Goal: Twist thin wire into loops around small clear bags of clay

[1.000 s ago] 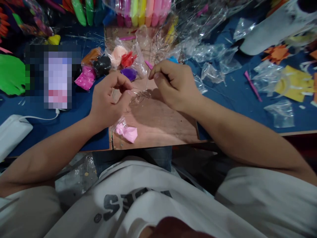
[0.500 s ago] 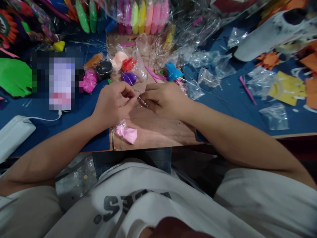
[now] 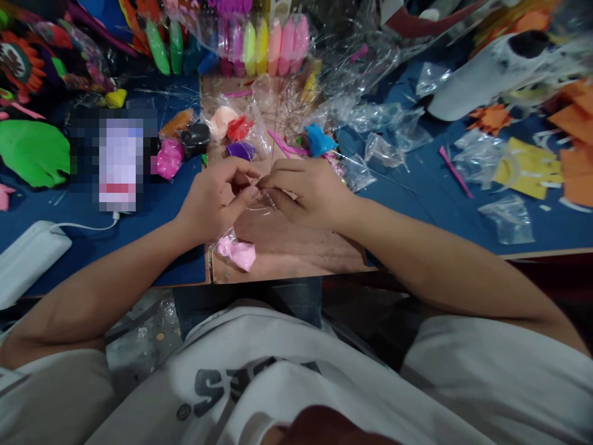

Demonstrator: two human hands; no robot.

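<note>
Over the wooden board (image 3: 296,247), my left hand (image 3: 222,194) and my right hand (image 3: 308,191) meet with their fingertips almost touching. Both pinch a thin silvery wire (image 3: 269,201), whose twisted part and a loose loop show just under the fingertips. Fingers hide the rest of it. Near my left hand's wrist lies a light pink lump in clear plastic (image 3: 238,252). Just beyond the hands are a purple lump (image 3: 241,150), a red lump (image 3: 239,128) and a blue lump (image 3: 320,141).
A phone (image 3: 120,161) is cabled to a white power bank (image 3: 34,256) on the left. Packed coloured clay sticks (image 3: 262,48) stand at the back. Clear wrappers (image 3: 507,219), a pink strip (image 3: 456,172) and yellow foam (image 3: 530,168) lie to the right.
The fingertips have drawn closer together, and the twisted wire is now less visible between them. The camera view has shifted slightly, so the table items appear a little lower.
</note>
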